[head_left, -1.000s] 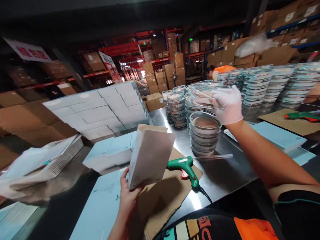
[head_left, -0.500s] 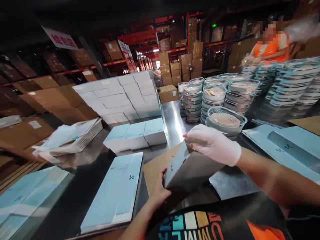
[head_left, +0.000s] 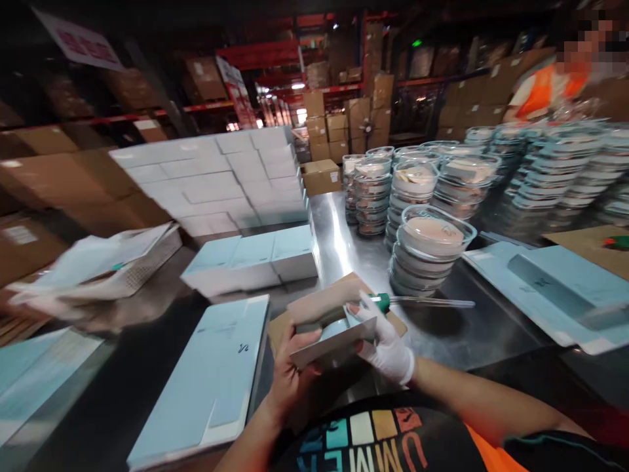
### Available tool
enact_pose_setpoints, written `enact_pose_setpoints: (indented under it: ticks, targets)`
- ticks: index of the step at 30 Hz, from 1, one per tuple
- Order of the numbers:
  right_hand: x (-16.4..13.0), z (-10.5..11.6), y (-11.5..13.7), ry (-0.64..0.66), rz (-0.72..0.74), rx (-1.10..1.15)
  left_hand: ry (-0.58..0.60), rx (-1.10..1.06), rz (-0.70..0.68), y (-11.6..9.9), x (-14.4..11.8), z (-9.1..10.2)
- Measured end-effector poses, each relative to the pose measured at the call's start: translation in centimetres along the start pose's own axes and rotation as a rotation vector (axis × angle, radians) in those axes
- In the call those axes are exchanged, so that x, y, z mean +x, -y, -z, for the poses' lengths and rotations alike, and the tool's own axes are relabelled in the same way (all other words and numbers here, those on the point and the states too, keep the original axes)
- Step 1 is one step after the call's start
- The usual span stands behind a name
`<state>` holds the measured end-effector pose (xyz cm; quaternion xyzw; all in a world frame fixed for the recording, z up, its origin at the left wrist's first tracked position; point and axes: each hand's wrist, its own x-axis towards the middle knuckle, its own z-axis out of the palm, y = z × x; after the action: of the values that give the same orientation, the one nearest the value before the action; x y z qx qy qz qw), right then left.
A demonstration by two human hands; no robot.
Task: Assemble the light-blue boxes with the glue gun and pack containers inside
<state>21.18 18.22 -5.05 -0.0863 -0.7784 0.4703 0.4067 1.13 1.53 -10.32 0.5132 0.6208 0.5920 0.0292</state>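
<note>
1. A small pale box is held low at the near edge of the steel table, just in front of the person's chest, with both hands on it.
2. The bare left hand is closed around the box's left near end, thumb on top and fingers curled beneath it.
3. The white-gloved right hand is set against the box's right end, with the fingers pressed onto the open flap; the grip under the glove cannot be made out fully.
4. The box's long axis runs left to right between the two hands, tilted slightly up toward the far right, so neither hand is clearly nearer: each end is already held.
5. Under and beyond the box a cardboard sheet is seen, with a green glue gun lying just far of the right hand.
6. A stack of clear lidded dishes stands farther right, and a flat blue carton blank lies to the left.
</note>
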Motion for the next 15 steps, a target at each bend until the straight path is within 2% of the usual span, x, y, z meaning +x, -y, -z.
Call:
enact_pose_setpoints:
  ticks: [2, 5, 6, 8, 10, 12, 13, 15]
  targets:
    - [0.8, -1.1, 1.1, -0.043, -0.083, 0.055, -0.023, 0.055, -0.068, 0.1, 0.1, 0.3]
    - [1.6, -2.4, 2.0, -0.191, -0.149, -0.027, -0.249, 0.077, -0.024, 0.9, -0.6, 0.3]
    - [1.8, -2.6, 2.0, -0.248, -0.156, -0.063, -0.268, 0.076, -0.008, 1.3, -1.0, 0.2]
    - [2.2, -2.3, 2.0, -0.285, -0.133, -0.126, -0.199, 0.093, 0.013, 1.6, -1.7, 0.2]
    - [2.8, -0.6, 2.0, -0.191, -0.122, -0.256, -0.132, 0.135, 0.032, 1.5, -2.1, 0.5]
    - [3.6, 2.4, 1.9, -0.105, -0.213, -0.517, -0.155, 0.182, 0.051, 1.2, -1.9, 1.4]
    - [4.1, 4.2, 1.8, -0.102, -0.308, -0.695, -0.186, 0.201, 0.061, 1.1, -1.6, 1.9]
    - [4.9, 7.8, 1.2, -0.157, -0.46, -0.832, -0.235, 0.231, 0.071, 0.9, -1.0, 3.1]
